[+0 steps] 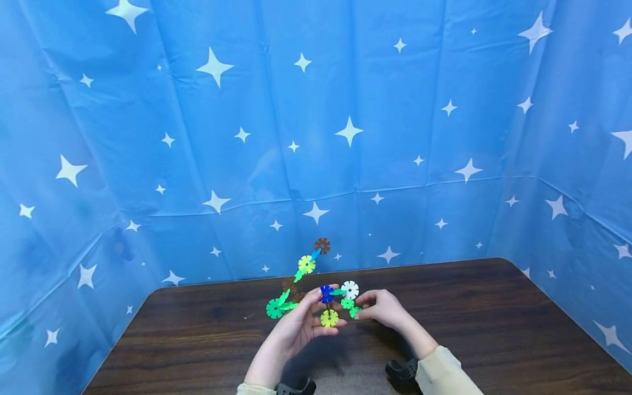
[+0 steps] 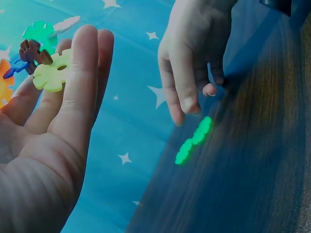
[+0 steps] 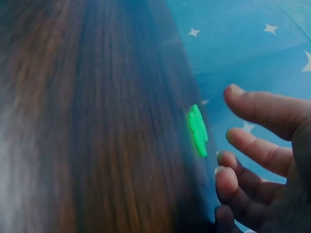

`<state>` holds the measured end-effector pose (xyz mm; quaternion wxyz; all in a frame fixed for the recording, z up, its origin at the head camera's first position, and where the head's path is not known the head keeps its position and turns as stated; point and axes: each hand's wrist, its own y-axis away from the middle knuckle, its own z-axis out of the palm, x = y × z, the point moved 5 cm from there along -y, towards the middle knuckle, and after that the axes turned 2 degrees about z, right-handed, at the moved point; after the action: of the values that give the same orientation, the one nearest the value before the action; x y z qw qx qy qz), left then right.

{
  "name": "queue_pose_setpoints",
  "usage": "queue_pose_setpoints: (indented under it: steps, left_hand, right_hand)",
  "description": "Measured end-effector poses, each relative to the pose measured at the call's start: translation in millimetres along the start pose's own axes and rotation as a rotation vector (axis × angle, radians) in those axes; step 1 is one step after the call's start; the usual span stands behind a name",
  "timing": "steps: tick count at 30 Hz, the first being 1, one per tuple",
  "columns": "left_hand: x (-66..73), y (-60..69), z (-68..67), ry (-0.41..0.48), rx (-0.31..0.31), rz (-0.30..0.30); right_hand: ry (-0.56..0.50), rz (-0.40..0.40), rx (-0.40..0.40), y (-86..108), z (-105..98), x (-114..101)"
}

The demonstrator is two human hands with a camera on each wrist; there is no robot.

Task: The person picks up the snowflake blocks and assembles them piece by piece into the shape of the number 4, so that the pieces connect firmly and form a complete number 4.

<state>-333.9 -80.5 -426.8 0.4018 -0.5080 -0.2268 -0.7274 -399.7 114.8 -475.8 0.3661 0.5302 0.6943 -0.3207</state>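
My left hand [image 1: 298, 323] holds a branching chain of linked, notched plastic discs, its thumb beside the dark blue disc [image 1: 326, 294]. A yellow disc [image 1: 329, 318] hangs below that one, in front of the fingers. On the right the chain runs to a white disc [image 1: 350, 289]; on the left, past a green disc [image 1: 275, 308], up to a brown disc [image 1: 322, 245]. Two joined bright green discs [image 2: 193, 141] appear over the dark table in the left wrist view. Beside them is my right hand [image 3: 265, 160], fingers loosely bent and apart from the green piece [image 3: 198, 130].
The dark wood-grain table [image 1: 207, 351] spreads under both hands. A blue curtain [image 1: 316, 137] with white stars hangs behind and at the sides. Black straps [image 1: 402, 371] sit around the wrists.
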Motion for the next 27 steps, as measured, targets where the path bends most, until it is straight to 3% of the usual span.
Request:
queue_pose_setpoints:
  steps: [9,16,27]
  left_hand:
    - [-0.4,0.3,0.8,-0.002,-0.013,-0.022]
    - [-1.0,-0.1,3.9,0.006,-0.015,-0.022]
    - [-3.3,0.3,1.6,-0.001,-0.007,-0.036]
  right_hand:
    - [0.123,0.054,0.06,-6.5,12,6]
    - [0.214,0.043,0.118,-3.7,10,7]
    - [0.247,0.042,0.117,-3.7,11,5]
